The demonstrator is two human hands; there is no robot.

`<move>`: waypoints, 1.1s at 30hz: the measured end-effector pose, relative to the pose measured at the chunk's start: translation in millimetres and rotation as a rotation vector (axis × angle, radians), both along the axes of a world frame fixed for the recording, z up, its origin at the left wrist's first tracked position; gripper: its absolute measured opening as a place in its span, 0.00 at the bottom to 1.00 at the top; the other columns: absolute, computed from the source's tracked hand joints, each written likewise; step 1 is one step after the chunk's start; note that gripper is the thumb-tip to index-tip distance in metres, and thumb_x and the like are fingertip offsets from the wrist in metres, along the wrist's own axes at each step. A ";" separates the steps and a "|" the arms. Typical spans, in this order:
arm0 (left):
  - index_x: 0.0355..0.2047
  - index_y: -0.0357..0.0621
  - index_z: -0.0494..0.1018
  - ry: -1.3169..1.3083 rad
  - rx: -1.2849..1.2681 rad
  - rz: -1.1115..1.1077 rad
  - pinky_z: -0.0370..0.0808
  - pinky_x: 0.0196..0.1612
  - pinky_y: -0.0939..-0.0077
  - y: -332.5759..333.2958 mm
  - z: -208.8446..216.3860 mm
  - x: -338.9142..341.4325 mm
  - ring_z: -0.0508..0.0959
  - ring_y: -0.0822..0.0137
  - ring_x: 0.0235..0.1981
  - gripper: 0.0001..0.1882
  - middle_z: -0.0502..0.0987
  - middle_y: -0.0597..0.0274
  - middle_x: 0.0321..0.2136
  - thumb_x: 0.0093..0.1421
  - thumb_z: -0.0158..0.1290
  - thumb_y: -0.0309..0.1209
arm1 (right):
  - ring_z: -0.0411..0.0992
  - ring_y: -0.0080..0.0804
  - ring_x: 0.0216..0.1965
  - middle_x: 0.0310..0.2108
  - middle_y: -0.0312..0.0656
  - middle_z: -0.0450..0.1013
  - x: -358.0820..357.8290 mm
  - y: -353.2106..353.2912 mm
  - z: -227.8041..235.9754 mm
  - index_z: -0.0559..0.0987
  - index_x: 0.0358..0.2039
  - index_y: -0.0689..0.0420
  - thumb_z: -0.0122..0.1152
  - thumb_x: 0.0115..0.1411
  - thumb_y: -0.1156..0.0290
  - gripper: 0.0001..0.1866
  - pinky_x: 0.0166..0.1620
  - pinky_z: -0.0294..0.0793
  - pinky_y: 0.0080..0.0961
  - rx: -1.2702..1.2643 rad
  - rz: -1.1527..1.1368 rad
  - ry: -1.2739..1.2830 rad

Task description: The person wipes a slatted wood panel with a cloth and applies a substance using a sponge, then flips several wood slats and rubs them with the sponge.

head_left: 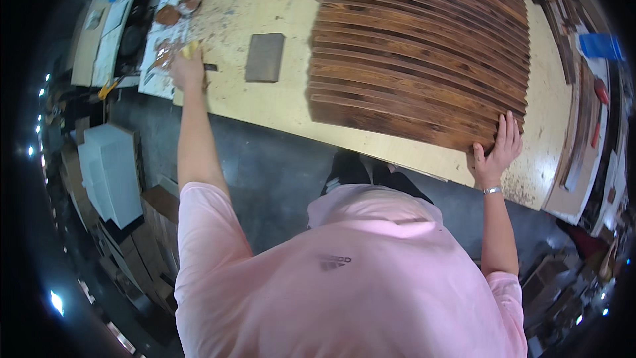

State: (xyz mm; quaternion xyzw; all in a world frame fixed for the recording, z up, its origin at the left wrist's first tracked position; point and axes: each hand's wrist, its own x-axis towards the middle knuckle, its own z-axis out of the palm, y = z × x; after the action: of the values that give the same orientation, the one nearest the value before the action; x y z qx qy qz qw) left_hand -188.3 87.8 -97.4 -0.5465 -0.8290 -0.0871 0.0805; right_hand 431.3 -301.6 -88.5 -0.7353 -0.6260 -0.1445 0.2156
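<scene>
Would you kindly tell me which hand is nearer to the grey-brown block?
Left: the left hand is left of the block, apart from it; the right hand is farther away, at a corner of the ribbed wooden panel.

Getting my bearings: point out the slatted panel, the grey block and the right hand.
Slatted panel (419, 53): head view, middle of its ridged top.
Grey block (265, 59): head view, centre of its upper face.
Right hand (499, 153): head view, back of it.

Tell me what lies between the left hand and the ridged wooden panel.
The head view shows a dark strip by the left hand, then a flat grey-brown block nearer the ridged panel.
</scene>
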 end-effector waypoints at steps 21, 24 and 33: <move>0.50 0.50 0.79 -0.610 0.092 -1.467 0.67 0.49 0.59 -273.6 74.8 382.6 0.73 0.57 0.45 0.24 0.76 0.62 0.43 0.49 0.62 0.27 | 0.61 0.43 0.67 0.70 0.40 0.64 0.6 -0.4 -1.9 0.69 0.67 0.51 0.53 0.59 0.31 0.45 0.67 0.49 0.49 0.017 -0.025 0.001; 0.48 0.51 0.80 -0.541 0.102 -1.443 0.68 0.47 0.59 -275.7 64.4 375.1 0.74 0.57 0.44 0.23 0.77 0.63 0.41 0.48 0.62 0.26 | 0.62 0.43 0.67 0.70 0.40 0.63 1.3 -3.0 -3.1 0.69 0.67 0.50 0.55 0.58 0.32 0.45 0.67 0.49 0.48 0.020 -0.030 0.002; 0.51 0.49 0.81 -0.299 0.185 -0.922 0.71 0.51 0.60 -243.4 73.7 220.4 0.73 0.54 0.46 0.24 0.77 0.59 0.42 0.51 0.60 0.21 | 0.61 0.42 0.67 0.70 0.38 0.63 0.3 -3.6 -1.5 0.69 0.67 0.49 0.59 0.56 0.35 0.44 0.67 0.49 0.48 0.022 -0.040 0.021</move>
State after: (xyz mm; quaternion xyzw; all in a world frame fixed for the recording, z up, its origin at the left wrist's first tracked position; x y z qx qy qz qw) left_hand 32.1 -155.5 -23.7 -0.8285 -0.4921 -0.2645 -0.0379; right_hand 431.7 -305.3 -90.0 -0.7469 -0.6072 -0.1479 0.2272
